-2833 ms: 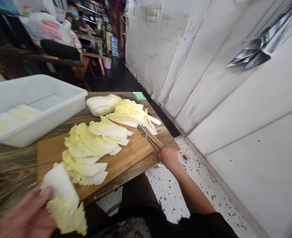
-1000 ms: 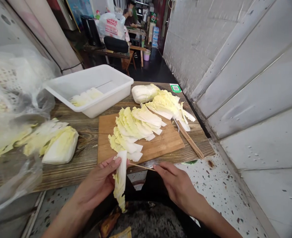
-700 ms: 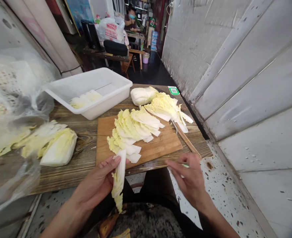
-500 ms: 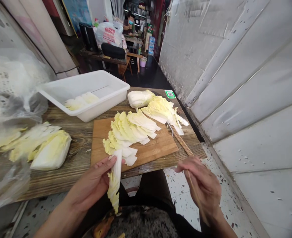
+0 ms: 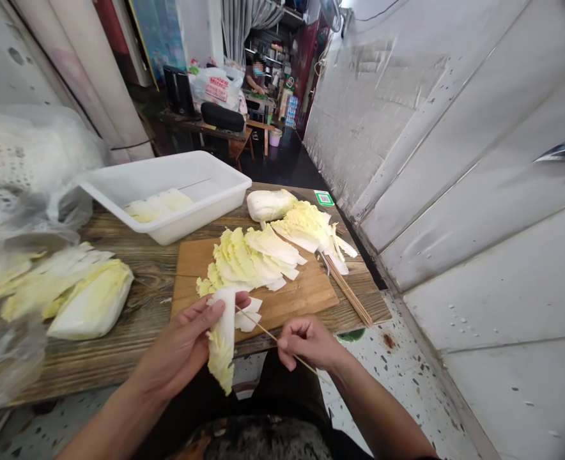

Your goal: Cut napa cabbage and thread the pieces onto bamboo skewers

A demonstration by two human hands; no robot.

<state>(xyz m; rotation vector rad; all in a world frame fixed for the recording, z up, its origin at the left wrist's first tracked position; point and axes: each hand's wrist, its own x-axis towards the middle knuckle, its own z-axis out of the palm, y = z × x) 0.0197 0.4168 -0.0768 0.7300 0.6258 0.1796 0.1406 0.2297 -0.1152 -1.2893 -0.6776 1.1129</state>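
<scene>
My left hand [image 5: 184, 345] is closed on a folded strip of napa cabbage leaf [image 5: 222, 338], held upright in front of the table edge. My right hand [image 5: 306, 342] pinches a thin bamboo skewer [image 5: 258, 326], and the skewer's tip touches the white stem end of the leaf. Behind my hands a wooden cutting board [image 5: 296, 297] carries a fan of cut cabbage leaves [image 5: 247, 259]. A bundle of spare skewers [image 5: 347, 294] lies along the board's right side.
A white plastic tub [image 5: 167, 185] with some cabbage in it stands behind the board. Cabbage wedges [image 5: 88, 300] lie at the left by a clear plastic bag [image 5: 9, 191]. More cabbage [image 5: 292, 220] sits at the back right. A white wall [image 5: 455, 191] runs close on the right. A person sits far behind.
My right hand took a skewer from the bundle, swung it round and brought it back, so its tip now meets the leaf. My left hand has kept hold of the leaf.
</scene>
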